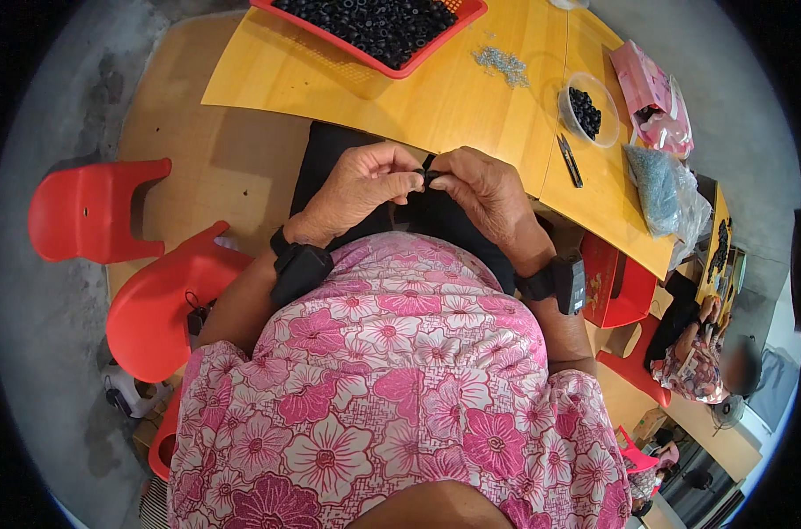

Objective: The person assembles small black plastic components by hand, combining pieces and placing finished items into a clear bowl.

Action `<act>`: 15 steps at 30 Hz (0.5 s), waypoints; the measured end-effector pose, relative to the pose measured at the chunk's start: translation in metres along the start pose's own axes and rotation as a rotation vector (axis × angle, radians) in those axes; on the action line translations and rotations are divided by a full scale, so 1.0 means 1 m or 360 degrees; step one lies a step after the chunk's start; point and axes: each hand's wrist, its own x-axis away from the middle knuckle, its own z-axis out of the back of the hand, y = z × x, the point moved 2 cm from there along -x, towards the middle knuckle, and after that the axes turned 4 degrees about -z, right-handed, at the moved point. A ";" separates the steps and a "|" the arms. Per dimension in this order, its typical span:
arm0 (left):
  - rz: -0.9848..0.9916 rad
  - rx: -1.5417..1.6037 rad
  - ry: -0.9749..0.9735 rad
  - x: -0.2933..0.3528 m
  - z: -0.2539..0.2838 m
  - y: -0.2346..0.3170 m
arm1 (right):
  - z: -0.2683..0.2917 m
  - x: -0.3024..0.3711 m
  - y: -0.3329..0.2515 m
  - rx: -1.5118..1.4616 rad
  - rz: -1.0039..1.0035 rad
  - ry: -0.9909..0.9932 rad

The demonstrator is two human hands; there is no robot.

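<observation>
Just off the near edge of the yellow table (pixel 330 93), my two hands meet above my lap. Between them is a small black part (pixel 429 175), mostly covered by the fingertips, so its exact kind does not show. My left hand (pixel 361 187) pinches it from one side with thumb and forefinger. From the other side my right hand (pixel 484 189) grips it in the same way, fingers curled. A red basket (pixel 399 69) heaped with small black ring-like parts (pixel 374 22) stands on the table beyond my hands.
Small silvery pieces (pixel 503 65) lie loose on the table. Right of them are a clear bowl (pixel 608 132) with black parts, black-handled snips (pixel 570 161), a pink bag (pixel 640 79) and a plastic bag of greyish pieces (pixel 654 189). Red chairs (pixel 158 309) stand left; another person (pixel 691 357) sits far right.
</observation>
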 end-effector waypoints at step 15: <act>0.0028 0.0162 0.0056 0.002 -0.006 -0.003 | -0.020 0.012 0.006 -0.0348 0.0078 0.0516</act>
